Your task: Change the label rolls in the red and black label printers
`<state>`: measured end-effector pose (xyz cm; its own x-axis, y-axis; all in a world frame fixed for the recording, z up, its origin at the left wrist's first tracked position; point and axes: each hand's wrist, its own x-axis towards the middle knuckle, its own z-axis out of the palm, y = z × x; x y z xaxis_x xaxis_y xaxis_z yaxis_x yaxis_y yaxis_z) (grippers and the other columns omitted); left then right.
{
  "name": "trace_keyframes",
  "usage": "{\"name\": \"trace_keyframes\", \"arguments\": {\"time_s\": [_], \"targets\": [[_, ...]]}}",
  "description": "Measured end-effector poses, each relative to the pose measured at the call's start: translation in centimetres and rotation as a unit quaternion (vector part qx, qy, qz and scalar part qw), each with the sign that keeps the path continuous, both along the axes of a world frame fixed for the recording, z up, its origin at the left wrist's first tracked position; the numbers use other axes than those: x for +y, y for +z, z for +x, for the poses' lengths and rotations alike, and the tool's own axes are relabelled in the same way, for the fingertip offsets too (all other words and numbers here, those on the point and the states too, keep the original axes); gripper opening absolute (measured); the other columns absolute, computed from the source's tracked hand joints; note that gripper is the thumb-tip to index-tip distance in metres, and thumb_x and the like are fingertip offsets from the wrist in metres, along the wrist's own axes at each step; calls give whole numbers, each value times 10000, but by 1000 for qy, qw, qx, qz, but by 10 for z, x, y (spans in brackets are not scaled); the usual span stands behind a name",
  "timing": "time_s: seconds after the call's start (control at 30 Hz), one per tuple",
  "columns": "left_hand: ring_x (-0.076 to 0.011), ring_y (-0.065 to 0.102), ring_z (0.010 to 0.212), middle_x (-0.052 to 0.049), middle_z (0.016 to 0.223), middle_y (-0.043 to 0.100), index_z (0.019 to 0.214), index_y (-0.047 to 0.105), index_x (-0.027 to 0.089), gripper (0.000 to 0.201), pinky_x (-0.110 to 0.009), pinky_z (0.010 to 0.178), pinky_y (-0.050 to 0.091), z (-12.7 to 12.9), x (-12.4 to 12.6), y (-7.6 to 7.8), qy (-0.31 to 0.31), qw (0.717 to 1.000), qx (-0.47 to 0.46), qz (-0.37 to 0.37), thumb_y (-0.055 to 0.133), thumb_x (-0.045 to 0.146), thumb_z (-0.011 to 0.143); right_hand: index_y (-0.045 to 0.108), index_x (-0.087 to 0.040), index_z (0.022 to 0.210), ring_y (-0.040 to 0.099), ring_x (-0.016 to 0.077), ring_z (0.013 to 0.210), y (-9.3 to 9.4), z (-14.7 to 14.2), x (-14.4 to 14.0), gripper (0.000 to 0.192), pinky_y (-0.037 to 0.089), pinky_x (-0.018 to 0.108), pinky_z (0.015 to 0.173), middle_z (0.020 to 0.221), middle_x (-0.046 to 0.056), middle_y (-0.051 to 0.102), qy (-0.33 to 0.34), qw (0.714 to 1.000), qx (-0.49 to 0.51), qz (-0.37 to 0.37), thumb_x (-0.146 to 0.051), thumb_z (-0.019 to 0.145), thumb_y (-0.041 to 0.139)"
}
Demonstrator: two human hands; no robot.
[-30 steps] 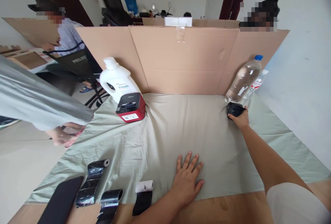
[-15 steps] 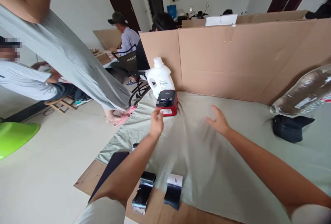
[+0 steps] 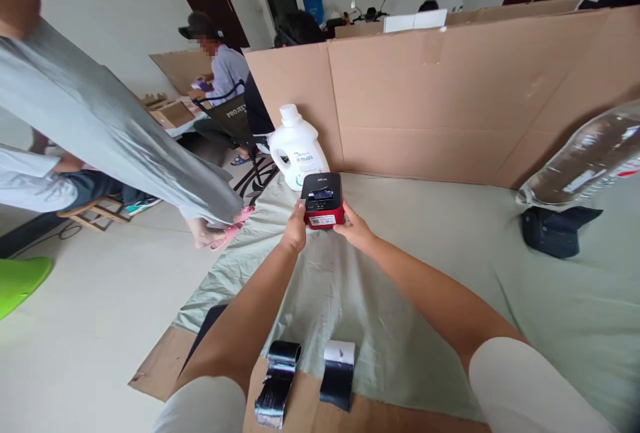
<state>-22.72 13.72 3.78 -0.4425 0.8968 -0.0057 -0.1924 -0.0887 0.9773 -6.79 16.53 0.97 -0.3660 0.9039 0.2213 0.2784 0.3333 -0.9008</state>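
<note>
A small red-and-black label printer (image 3: pixel 322 194) sits on the green-grey cloth, with a white sticker on its front. My left hand (image 3: pixel 296 226) is closed against its left side. From the right, my right hand (image 3: pixel 356 225) grips its lower right corner, thumb at the front. Just behind the printer stands a white detergent jug (image 3: pixel 299 149) with a handle. Nearer to me lie a curled shiny black strip (image 3: pixel 277 385) and a curled black-and-white strip (image 3: pixel 338 375). A dark flat object (image 3: pixel 206 329) is partly covered by my left forearm.
A tall cardboard panel (image 3: pixel 430 99) borders the cloth (image 3: pixel 430 219) at the back. On the right are a large plastic bottle (image 3: pixel 583 156) and a black cap-like item (image 3: pixel 557 231). A person in a long grey garment (image 3: pixel 125 133) stands at the left; others sit beyond.
My right hand has moved left onto the printer, and my left hand has closed on its side. The printer appears slightly tipped or turned. The whole view has shifted a little.
</note>
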Motion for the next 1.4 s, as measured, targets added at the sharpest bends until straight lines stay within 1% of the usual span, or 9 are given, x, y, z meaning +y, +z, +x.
{"name": "trace_keyframes", "arguments": {"time_s": [0.13, 0.3, 0.57, 0.7, 0.83, 1.0, 1.1, 1.23, 1.4], "targets": [[-234, 348, 1416, -19, 1460, 489, 1370, 495, 249, 468, -426, 1186, 262, 59, -48, 19, -49, 996, 35, 62, 478, 450, 948, 177, -302, 1528, 394, 249, 1398, 14, 76, -68, 854, 425, 473, 1085, 1565, 32, 321, -9, 1000, 30, -2, -312, 801, 623], [-221, 216, 1474, 20, 1558, 336, 1449, 405, 317, 541, -430, 1228, 155, 148, -128, 27, -132, 988, 72, 19, 449, 517, 948, 127, -303, 1536, 363, 259, 1415, 25, 174, -175, 781, 443, 482, 1072, 1586, 66, 271, -81, 995, 12, 55, -390, 881, 544], [-221, 207, 1474, 4, 1582, 278, 1475, 339, 356, 552, -473, 1213, 205, 220, -202, -23, -199, 974, 35, -100, 412, 526, 954, 158, -343, 1525, 411, 262, 1383, -6, 235, -271, 709, 482, 501, 1042, 1535, 68, 365, -181, 983, -28, 14, -376, 912, 513], [-200, 132, 1491, 23, 1603, 214, 1498, 278, 356, 584, -458, 1232, 100, 223, -216, -33, -207, 971, 51, -109, 410, 526, 955, 165, -314, 1524, 452, 252, 1342, -9, 240, -280, 695, 486, 474, 1037, 1508, 79, 394, -183, 983, -30, -2, -364, 916, 499], [-229, 224, 1472, -23, 1580, 290, 1477, 322, 324, 608, -457, 1216, 191, 218, -215, -25, -222, 969, 46, -95, 484, 522, 926, 222, -293, 1502, 438, 260, 1338, -2, 246, -272, 652, 449, 485, 1064, 1497, 90, 392, -188, 981, -41, 14, -370, 917, 499], [-255, 288, 1443, -45, 1567, 314, 1452, 360, 305, 586, -463, 1178, 268, 207, -189, -19, -211, 975, 6, -74, 530, 418, 903, 276, -244, 1476, 361, 312, 1381, 19, 246, -243, 605, 365, 567, 1098, 1508, 109, 365, -195, 973, -26, 123, -415, 921, 447], [-246, 203, 1473, 8, 1595, 242, 1422, 415, 323, 612, -448, 1193, 224, 201, -169, -18, -246, 968, 20, -41, 542, 247, 829, 429, -230, 1382, 415, 321, 1334, 25, 241, -225, 496, 363, 580, 1084, 1366, 107, 526, -164, 967, -40, 192, -406, 918, 428], [-265, 177, 1477, 27, 1603, 200, 1291, 555, 276, 642, -423, 1190, 236, 198, -154, -17, -312, 949, 33, -7, 516, 135, 666, 625, -239, 939, 549, 286, 1144, 12, 233, -213, 131, 473, 516, 950, 1002, 67, 638, -177, 938, -37, 297, -271, 870, 519], [-269, 164, 1475, 19, 1585, 234, 1245, 570, 245, 651, -419, 1200, 199, 202, -151, -16, -309, 949, 59, 26, 484, 134, 609, 597, -223, 885, 491, 296, 1217, -6, 227, -213, 70, 450, 526, 961, 1189, 82, 564, -204, 915, -37, 346, -197, 827, 568]]}}
